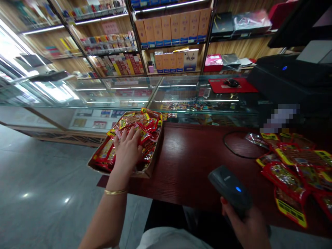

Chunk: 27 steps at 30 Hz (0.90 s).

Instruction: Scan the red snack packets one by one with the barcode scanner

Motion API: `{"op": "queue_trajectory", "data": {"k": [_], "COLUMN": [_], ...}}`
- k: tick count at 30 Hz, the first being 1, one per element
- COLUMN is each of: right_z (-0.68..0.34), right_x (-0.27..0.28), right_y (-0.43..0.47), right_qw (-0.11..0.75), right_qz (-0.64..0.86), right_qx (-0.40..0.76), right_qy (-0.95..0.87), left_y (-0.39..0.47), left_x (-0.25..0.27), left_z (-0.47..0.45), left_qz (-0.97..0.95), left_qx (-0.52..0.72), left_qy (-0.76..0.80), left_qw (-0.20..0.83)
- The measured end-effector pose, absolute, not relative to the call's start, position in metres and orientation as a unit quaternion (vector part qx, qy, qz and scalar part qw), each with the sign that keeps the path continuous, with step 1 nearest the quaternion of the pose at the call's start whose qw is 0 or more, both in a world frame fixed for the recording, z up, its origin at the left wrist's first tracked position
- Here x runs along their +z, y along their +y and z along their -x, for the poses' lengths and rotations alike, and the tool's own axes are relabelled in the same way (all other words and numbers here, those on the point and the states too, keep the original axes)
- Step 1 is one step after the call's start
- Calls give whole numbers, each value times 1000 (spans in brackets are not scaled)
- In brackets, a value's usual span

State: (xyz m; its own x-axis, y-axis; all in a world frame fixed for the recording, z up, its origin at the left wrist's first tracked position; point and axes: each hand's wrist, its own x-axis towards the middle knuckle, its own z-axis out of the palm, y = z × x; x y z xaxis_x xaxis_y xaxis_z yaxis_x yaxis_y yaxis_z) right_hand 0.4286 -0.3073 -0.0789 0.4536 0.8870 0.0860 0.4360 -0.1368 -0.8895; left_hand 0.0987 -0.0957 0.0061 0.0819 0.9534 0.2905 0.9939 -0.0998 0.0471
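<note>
The left hand (pixel 127 149) lies spread, fingers apart, on the red snack packets (pixel 135 133) in the cardboard tray (pixel 145 172) at the desk's (pixel 186 166) left edge, picking one, while the right hand (pixel 250 226), closed around the barcode scanner (pixel 229 186), waits near the front edge.

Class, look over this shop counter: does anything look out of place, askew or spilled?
The cardboard box of red snack packets juts over the wooden table's left edge, under the left hand. More packets lie scattered loose at right. The right hand holds a scanner. Nothing looks damaged.
</note>
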Motion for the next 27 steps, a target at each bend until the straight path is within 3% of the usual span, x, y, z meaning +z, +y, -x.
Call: {"op": "queue_trajectory", "data": {"k": [4, 8, 12, 15, 19, 22, 27], "right_z": [-431, -439, -450, -455, -457, -457, -452], "right_x": [-80, -85, -87, -85, -83, -85, -81], "right_y": [-310, -315, -317, -318, -317, -316, -309], "right_qw": [472, 468, 466, 475, 487, 486, 473], "right_qz": [716, 732, 738, 741, 746, 743, 744], "right_qx": [229, 216, 208, 206, 202, 196, 191], "right_qy": [-461, -447, -441, -428, -406, -416, -431], "left_y": [-89, -103, -111, -95, -69, -66, -78], "left_x": [9, 21, 29, 18, -13, -37, -64], "left_z": [-109, -127, -180, -231, -280, -292, -297], "left_qz": [745, 667, 539, 478, 390, 389, 478], "left_qx": [-198, -427, -565, -546, -489, -435, -417], "left_qy": [-635, -610, -558, -460, -357, -319, -347], "left_qw": [43, -38, -280, -511, -694, -747, -691]}}
